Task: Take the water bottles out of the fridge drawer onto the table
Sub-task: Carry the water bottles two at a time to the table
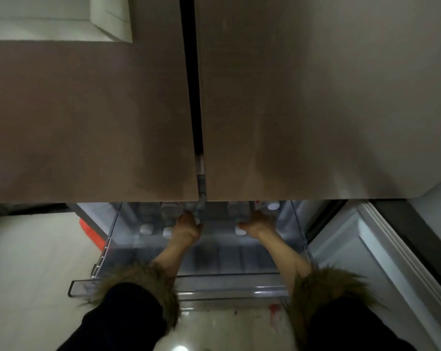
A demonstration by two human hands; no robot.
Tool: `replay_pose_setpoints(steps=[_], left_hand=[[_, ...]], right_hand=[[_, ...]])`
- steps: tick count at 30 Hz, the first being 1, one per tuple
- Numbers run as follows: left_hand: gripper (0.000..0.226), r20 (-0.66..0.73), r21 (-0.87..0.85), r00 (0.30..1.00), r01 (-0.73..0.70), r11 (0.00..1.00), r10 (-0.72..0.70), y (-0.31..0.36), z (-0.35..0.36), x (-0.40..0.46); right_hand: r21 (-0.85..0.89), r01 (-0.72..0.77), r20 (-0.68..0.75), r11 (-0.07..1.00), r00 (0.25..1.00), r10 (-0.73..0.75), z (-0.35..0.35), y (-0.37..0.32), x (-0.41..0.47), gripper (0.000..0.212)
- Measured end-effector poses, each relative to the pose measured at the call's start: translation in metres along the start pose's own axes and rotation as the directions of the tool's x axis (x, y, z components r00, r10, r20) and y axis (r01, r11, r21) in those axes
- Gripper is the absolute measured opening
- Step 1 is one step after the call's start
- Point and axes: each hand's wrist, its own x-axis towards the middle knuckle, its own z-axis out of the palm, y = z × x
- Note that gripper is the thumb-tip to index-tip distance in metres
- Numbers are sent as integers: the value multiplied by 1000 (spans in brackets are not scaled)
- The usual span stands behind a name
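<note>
Bottles lie at twelve o'clock in the drawer; left hand and right hand each reach one, grip unclear. Each should wrap a bottle's body before lifting.

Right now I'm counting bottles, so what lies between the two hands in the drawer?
In the head view, no bottle shows between the left hand and the right hand, only bare drawer floor; the stretch is dim.

no readable text, bottle labels blurred
</note>
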Motion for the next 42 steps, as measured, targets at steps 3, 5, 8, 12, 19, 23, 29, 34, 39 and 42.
replay_pose_setpoints(steps=[3,5,8,12,19,23,29,34,39,42], left_hand=[[57,-23,-47,999,28,998,-29,1,4,7],[68,-20,-77,999,43,996,-45,2,6,12],[68,-22,-63,999,44,997,-46,2,9,16],[60,-26,-19,999,24,1000,-25,0,8,14],[74,52,85,997,43,995,-48,0,-2,-8],[56,3,88,999,-38,995,38,5,-17,-27],[40,-101,37,990,-90,995,94,13,-44,-74],[27,-303,14,929,-220,976,213,28,-70,-113],[21,-364,40,868,-348,937,338,30,-76,-122],[30,-362,-4,858,-392,920,364,28,-67,-120]], right_hand=[[45,-41,41,998,998,39,12,1,10,47],[39,-63,75,997,995,60,17,0,13,44],[14,-88,95,996,992,86,24,-1,16,47],[-15,-118,137,993,983,119,24,-3,17,22],[27,-113,102,993,989,109,10,4,-5,15],[16,-77,-37,997,996,77,-5,7,-30,30],[39,63,-202,997,978,-54,-23,4,-81,43],[104,257,-358,961,911,-205,-39,-10,-105,34],[157,371,-440,915,856,-272,-38,-24,-109,27],[207,444,-435,872,840,-324,-32,-23,-104,28]])
